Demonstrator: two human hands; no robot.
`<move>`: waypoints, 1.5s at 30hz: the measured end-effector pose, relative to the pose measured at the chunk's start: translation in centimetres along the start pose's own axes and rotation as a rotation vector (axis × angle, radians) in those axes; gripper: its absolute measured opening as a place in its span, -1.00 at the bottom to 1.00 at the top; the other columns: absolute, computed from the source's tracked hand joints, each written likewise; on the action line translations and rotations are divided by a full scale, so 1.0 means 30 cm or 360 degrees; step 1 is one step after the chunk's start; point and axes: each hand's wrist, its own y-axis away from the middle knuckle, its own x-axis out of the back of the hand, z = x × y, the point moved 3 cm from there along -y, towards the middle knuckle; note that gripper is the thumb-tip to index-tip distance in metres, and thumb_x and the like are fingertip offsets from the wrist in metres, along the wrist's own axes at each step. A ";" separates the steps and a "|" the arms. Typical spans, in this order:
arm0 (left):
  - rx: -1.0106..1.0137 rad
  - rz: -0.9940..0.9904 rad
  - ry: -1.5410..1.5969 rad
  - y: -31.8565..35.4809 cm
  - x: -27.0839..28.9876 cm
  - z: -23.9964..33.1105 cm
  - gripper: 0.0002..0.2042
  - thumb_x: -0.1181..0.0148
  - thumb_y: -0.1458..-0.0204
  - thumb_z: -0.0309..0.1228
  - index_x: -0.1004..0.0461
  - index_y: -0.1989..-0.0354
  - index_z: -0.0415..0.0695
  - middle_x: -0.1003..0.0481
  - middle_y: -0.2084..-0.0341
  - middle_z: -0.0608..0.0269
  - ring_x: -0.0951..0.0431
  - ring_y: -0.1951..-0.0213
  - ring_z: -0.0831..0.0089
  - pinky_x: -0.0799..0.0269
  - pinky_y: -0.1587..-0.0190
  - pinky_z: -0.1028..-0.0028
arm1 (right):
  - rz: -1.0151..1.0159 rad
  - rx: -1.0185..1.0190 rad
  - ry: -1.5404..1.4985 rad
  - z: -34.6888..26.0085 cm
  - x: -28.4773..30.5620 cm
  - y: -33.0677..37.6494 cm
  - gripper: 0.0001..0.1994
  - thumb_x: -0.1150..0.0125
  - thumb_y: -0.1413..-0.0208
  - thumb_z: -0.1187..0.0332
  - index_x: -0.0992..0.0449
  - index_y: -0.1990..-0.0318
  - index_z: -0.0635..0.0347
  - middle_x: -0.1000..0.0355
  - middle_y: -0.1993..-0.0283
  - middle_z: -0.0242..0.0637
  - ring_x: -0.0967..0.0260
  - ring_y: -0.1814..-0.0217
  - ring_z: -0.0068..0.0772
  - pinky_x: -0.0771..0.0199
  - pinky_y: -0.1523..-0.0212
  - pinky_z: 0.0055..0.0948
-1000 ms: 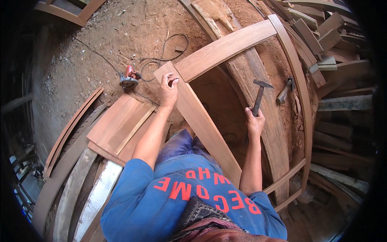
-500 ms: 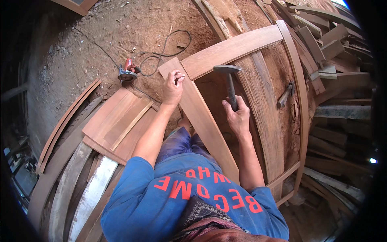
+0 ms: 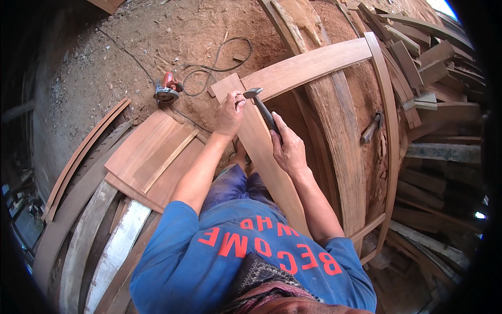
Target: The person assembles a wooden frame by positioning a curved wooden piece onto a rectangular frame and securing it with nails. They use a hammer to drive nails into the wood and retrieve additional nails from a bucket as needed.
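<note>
1. From my remote seat I see the pale reddish-brown, flat-board wooden frame [image 3: 308, 64] lying across the rough, weathered timber beam [image 3: 337, 131], its near-left board [image 3: 264, 149] reaching past the beam's left edge.
2. The right hand [image 3: 288, 149] is clamped on the dark-handled, metal-headed hammer [image 3: 267, 114]; its head hangs over the frame's upper-left corner, close to the left hand.
3. The left hand [image 3: 230, 114] sits at that corner, fingers curled in toward the thumb. I cannot tell whether they pinch anything.
4. Progress, as I judge it: the upper crosspiece meets both long boards, so the frame looks mostly assembled. The upper-left joint shows a visible seam and seems to be what is left to finish. The lower-left joints are hidden from me.
5. A second, wooden-handled tool [image 3: 370, 130] lies by the beam's right edge, inside the frame's right board.
6. The red, round-bladed power saw [image 3: 168, 88] rests on the ground, left of the frame.
</note>
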 end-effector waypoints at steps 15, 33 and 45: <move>-0.0067 -0.0008 -0.0054 -0.002 -0.003 -0.029 -0.65 -0.25 -0.19 -0.56 -0.32 -0.11 -0.17 -0.65 0.24 0.06 -0.68 0.12 0.07 -0.58 0.07 0.20 | -0.0192 -0.0119 0.0379 0.018 -0.029 -0.002 -0.48 -0.16 -0.35 0.30 -0.33 -0.44 -0.09 -0.49 0.33 -0.02 -0.55 0.37 0.08 -0.59 0.34 0.03; 0.0030 -0.1193 -0.0959 -0.477 -0.039 -0.100 -0.16 -0.42 0.07 0.30 -0.53 -0.22 -0.14 -0.55 -0.17 -0.02 -0.56 -0.18 0.05 -0.45 -0.26 0.15 | -0.0120 -0.0773 -0.0099 0.177 0.153 0.202 -0.51 -0.16 -0.37 0.36 -0.37 -0.43 -0.02 -0.57 0.04 0.21 -0.60 0.02 0.18 -0.55 0.00 -0.12; 0.0605 -0.1656 -0.0560 -0.517 -0.120 -0.233 -0.17 -0.49 0.07 0.22 -0.54 -0.20 -0.25 -0.61 -0.07 -0.08 -0.60 -0.13 0.14 -0.47 -0.22 0.27 | -0.0144 -0.0843 -0.0179 0.168 0.156 0.283 -0.53 -0.19 -0.33 0.36 -0.41 -0.38 0.05 -0.57 0.06 0.21 -0.57 -0.01 0.26 -0.56 0.01 -0.05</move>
